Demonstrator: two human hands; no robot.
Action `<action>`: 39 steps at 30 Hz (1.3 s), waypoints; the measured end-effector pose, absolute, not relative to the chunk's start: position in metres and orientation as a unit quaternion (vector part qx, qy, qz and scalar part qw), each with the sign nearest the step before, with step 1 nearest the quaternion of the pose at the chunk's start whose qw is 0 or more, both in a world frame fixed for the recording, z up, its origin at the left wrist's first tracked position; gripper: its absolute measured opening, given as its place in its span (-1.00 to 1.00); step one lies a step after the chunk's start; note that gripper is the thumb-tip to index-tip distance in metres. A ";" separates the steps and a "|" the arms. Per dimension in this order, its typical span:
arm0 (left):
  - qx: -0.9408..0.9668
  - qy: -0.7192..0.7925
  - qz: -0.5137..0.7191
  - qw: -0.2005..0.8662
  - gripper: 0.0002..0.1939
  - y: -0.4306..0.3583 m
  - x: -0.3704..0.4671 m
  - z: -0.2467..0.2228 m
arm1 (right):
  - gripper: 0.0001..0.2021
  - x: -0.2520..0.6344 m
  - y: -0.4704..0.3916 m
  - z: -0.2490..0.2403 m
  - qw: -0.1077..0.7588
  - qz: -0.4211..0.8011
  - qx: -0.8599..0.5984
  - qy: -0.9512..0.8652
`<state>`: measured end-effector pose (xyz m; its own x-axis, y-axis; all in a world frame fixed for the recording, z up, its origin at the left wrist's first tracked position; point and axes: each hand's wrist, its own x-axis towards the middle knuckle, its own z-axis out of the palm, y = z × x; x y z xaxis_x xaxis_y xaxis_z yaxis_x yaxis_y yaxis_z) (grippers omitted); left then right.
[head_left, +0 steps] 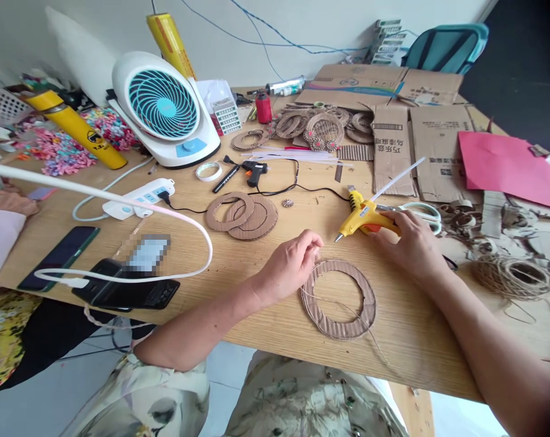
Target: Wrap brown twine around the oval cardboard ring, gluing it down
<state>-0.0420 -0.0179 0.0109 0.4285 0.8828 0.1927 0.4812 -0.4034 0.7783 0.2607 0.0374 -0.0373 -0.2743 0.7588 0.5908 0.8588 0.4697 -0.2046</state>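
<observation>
My left hand (293,264) is closed in a pinch at the upper left rim of a cardboard ring (367,315). A thin strand of twine (342,303) runs from its fingers across the ring and trails towards the table's front edge. To the right, my right hand (413,243) grips the handle of a yellow hot glue gun (363,215), whose nozzle points left and down. A clear glue stick (399,178) sticks up from the gun's back. Scissors with pale handles (422,212) lie just behind that hand.
A ball of twine (513,276) and cardboard scraps lie at right. Behind are two cardboard discs (254,217), a black glue gun (256,173), a fan (165,109) and finished rings (324,127). A white cable (165,212) arches at left, near another person's arm (4,224).
</observation>
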 end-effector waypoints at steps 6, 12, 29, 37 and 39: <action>0.798 0.399 0.307 0.332 -0.78 -0.020 -0.040 0.012 | -0.66 0.228 0.010 -0.012 0.330 -0.137 -0.479 -0.802; 0.825 0.366 0.311 0.297 -0.86 -0.020 -0.037 0.010 | -0.85 0.170 -0.026 -0.002 0.309 0.125 -0.367 -0.868; 0.923 0.368 0.056 0.099 -0.80 -0.022 -0.042 0.004 | -0.89 0.198 -0.011 -0.020 0.260 0.162 -0.407 -0.861; 0.943 0.330 -0.031 0.019 -0.78 -0.030 -0.037 0.012 | -0.84 0.205 -0.008 -0.017 0.231 0.187 -0.385 -0.874; 0.944 0.326 -0.046 0.007 -0.76 -0.032 -0.035 0.013 | -0.85 0.205 -0.008 -0.017 0.226 0.183 -0.383 -0.877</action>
